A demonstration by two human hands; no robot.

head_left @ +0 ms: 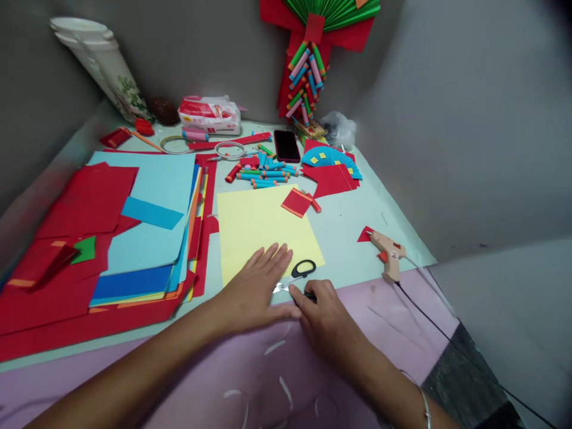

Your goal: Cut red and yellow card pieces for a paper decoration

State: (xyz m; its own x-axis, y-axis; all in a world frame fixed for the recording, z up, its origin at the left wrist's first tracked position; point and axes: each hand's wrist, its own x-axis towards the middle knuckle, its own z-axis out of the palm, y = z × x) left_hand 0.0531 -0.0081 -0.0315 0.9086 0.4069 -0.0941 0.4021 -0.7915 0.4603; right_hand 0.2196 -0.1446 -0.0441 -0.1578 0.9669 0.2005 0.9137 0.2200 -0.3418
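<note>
Two hands met at the near edge of a yellow sheet [254, 226] lying on the counter [353, 220]. The left hand [257, 292] lay palm down with its fingers [272, 256] spread flat across the sheet's lower corner, a hold that looked meant to keep the thin paper from sliding. The right hand [328, 319] sat just beside it, fingers bent down onto the lower handle loop of the black scissors [300, 273]; whether they pinched the loop or only rested on it could not be told. The scissors lay flat, blades pointing toward the left hand, upper loop on the sheet's edge. Farther right a glue gun [389, 250] rested on its side, clear of the paper, probably to keep its tip off it. To the left sat a stack of coloured sheets [143, 238], and beyond the yellow sheet a heap of paper rolls [268, 170] beside a phone [286, 145].
</note>
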